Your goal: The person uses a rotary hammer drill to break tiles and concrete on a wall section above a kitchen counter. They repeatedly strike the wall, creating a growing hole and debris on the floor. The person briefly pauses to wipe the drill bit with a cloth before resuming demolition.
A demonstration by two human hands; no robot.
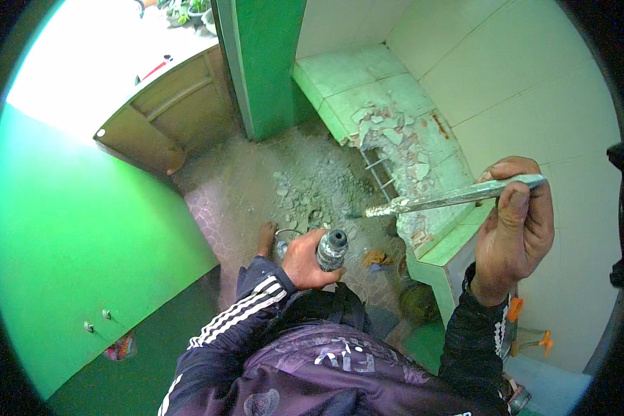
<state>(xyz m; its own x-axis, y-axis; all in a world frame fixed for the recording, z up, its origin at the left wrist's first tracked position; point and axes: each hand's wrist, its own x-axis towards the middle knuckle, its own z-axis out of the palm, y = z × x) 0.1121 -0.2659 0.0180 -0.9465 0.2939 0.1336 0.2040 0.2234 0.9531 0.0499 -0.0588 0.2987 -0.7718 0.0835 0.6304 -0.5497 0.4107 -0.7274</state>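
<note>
My left hand (307, 260) is wrapped around the dusty chuck end of a power hammer (333, 249), whose dark round opening faces up and holds no bit. Most of the tool's body is hidden below the hand. Pinched between the fingers and thumb of my right hand (517, 229) is a long metal chisel bit (447, 198). It points left, its whitish smeared end above and to the right of the chuck, apart from it. Behind the bit, the green-tiled concrete counter (364, 73) is broken open along its front edge, with bare steel reinforcing bars (377, 169) showing.
Broken tile pieces (392, 136) lie on the counter. Concrete rubble (312, 195) covers the floor beside my bare foot (267, 238). A green wall (93, 223) and a wooden door panel (171, 104) stand left. An orange-handled tap (545, 340) juts out at lower right.
</note>
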